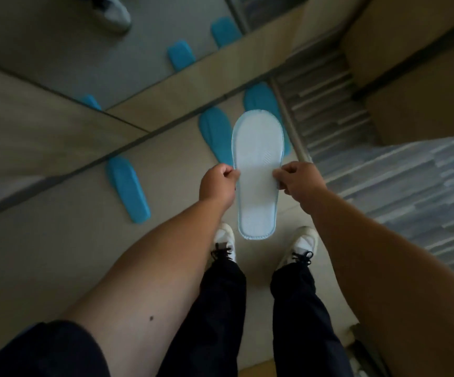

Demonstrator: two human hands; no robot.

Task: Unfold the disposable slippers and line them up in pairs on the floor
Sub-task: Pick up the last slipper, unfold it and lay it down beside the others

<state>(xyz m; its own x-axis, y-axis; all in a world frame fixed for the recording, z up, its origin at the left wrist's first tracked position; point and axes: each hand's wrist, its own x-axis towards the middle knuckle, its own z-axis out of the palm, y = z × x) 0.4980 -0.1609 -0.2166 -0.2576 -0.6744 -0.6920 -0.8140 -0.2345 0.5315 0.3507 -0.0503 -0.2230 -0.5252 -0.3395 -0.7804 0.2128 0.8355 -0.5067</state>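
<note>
The person stands with white sneakers (224,242) planted on the beige floor (57,240), below the hands. Just above them both hands hold one disposable slipper (257,175) flat in the air, pale sole side up, toe pointing away: the left hand (217,183) is closed in a pinch on its left edge and the right hand (297,180) is closed in a pinch on its right edge, at about mid-length. The slipper looks flattened, its strap not visible from here, so I judge it not yet opened out and not yet set down. Beyond the hands, two blue slippers (216,134) lie side by side on the floor against the foot of a mirror (57,63), the right one partly hidden behind the held slipper. Well to the left of the hands a single blue slipper (128,189) lies alone near the mirror, seemingly awaiting its partner. The shapes farther up are reflections. So one pair appears placed, a second appears half done, and the held slipper probably completes it; whether more remain cannot be told.
</note>
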